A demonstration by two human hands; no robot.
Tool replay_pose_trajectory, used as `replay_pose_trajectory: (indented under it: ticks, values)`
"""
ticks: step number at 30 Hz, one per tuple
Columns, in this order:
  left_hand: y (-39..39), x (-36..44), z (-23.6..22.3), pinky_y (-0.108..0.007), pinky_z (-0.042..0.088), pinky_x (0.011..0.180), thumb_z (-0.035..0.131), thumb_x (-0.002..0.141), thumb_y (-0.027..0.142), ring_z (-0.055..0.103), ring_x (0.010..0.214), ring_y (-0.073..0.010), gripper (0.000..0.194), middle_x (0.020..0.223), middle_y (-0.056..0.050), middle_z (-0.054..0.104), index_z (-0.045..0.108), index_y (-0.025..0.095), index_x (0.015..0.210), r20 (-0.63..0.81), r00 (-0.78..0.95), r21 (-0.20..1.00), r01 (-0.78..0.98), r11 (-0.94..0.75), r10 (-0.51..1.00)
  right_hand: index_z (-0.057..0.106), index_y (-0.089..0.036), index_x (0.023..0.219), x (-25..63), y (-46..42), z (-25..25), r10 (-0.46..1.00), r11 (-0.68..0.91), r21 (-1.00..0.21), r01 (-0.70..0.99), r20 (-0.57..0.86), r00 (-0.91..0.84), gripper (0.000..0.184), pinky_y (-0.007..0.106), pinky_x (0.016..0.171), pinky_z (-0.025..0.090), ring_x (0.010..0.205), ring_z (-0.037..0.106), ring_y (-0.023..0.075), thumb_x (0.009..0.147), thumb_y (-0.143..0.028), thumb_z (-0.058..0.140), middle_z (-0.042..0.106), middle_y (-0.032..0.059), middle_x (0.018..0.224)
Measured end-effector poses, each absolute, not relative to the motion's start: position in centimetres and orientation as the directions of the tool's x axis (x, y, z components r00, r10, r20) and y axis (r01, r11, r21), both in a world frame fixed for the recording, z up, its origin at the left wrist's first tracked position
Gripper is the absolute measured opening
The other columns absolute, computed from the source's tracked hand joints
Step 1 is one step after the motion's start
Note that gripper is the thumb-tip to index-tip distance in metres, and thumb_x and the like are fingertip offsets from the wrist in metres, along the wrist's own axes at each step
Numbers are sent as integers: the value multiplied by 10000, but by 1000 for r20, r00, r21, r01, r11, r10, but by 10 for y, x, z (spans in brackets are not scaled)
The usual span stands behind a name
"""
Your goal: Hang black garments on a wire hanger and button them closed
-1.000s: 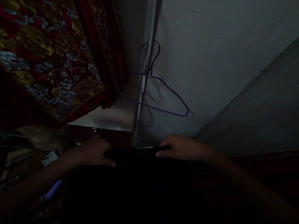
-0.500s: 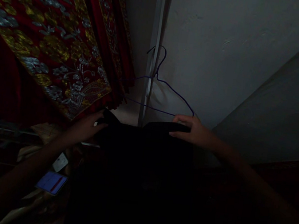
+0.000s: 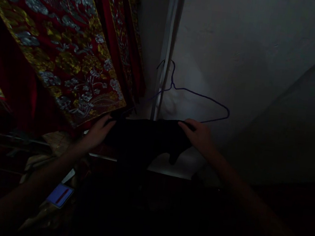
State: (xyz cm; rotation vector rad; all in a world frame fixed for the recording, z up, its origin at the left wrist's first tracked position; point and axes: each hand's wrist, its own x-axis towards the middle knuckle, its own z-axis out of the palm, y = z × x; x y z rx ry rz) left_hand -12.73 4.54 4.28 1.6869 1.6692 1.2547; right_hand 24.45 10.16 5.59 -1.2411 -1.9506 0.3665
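Note:
A black garment [image 3: 143, 135] is stretched between my two hands; its exact kind is lost in the dark. My left hand [image 3: 101, 128] pinches its left end, close to the red cloth. Gripping the top edge on the right is my right hand [image 3: 197, 133], thumb and fingers closed on the fabric. Just behind hangs a thin blue-purple wire hanger [image 3: 203, 96], tilted, its hook at the vertical pale strip on the wall. The garment covers part of the hanger's lower bar. The garment's lower part merges with the darkness below.
Red cloth with gold and silver embroidery [image 3: 69, 60] hangs at the upper left. A vertical pale strip [image 3: 168, 30] runs along the grey wall [image 3: 228, 38]. At the lower left, a lit phone [image 3: 60, 195] lies among dim items.
The black garment has been lifted and bunched, so more wall shows beneath it. The hanger has swung, its right end now further right and clear of my right hand.

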Motion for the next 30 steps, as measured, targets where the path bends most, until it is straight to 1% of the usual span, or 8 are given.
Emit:
replay_pose_trajectory:
  ticks: [6, 11, 15, 21, 23, 26, 28, 30]
  values:
    - [58, -80, 73, -405, 446, 1059, 524, 919, 412, 618, 1142, -256, 277, 1169, -83, 703, 633, 183, 1030, 465, -60, 811, 428, -398, 883, 702, -226, 778, 267, 87, 83, 859, 509, -634, 582, 419, -295, 318, 331, 716, 454, 753, 622, 222, 888, -517, 638, 691, 38, 756]
    - [94, -54, 115, -396, 417, 1100, 548, 895, 271, 635, 1157, -241, 346, 1169, -87, 726, 629, 156, 1212, 601, 133, 640, 510, -575, 788, 741, -220, 900, 261, 81, 81, 848, 515, -720, 466, 346, -402, 278, 338, 785, 505, 860, 671, 228, 873, -481, 649, 739, 34, 890]
    - [109, -51, 132, -403, 439, 1075, 571, 878, 315, 661, 1135, -272, 327, 1160, -89, 754, 741, 149, 1102, 498, 289, 633, 523, -571, 817, 712, -253, 1232, 275, 72, 82, 820, 566, -675, 473, 404, -405, 413, 371, 873, 518, 967, 690, 248, 831, -350, 704, 746, 57, 1087]
    - [119, -78, 131, -396, 546, 817, 724, 773, 429, 711, 854, -266, 387, 1012, -71, 781, 783, 207, 1085, 261, 173, 868, 389, -309, 950, 402, -232, 1565, 328, 69, 93, 819, 473, -564, 677, 564, -103, 827, 328, 685, 489, 699, 613, 205, 799, -314, 702, 662, 18, 806]
    - [123, -86, 136, -388, 555, 773, 776, 728, 437, 708, 790, -250, 421, 977, -75, 779, 791, 215, 1085, 177, 183, 909, 347, -232, 967, 533, -217, 1480, 344, 79, 100, 809, 453, -556, 697, 585, -59, 715, 331, 669, 475, 688, 603, 205, 783, -286, 677, 656, 23, 785]
    - [128, -94, 147, -399, 571, 787, 827, 665, 414, 719, 804, -262, 423, 978, -97, 783, 811, 203, 1031, 108, 219, 930, 323, -177, 970, 776, -204, 1065, 361, 99, 115, 831, 462, -608, 646, 552, -74, 316, 343, 680, 468, 708, 616, 208, 780, -278, 663, 664, 33, 746]
    - [130, -99, 153, -407, 585, 784, 837, 649, 407, 730, 812, -277, 426, 987, -105, 788, 814, 203, 1023, 68, 236, 944, 300, -139, 969, 758, -175, 805, 365, 110, 126, 872, 448, -704, 551, 479, -97, 124, 344, 699, 472, 720, 635, 198, 785, -279, 693, 676, 45, 731]
    - [131, -104, 157, -409, 598, 752, 840, 643, 408, 739, 798, -289, 436, 974, -108, 791, 812, 204, 1027, 41, 249, 952, 285, -114, 968, 720, -137, 755, 363, 115, 137, 906, 406, -786, 465, 411, -97, 182, 341, 704, 483, 711, 651, 178, 847, -289, 677, 689, 68, 752]
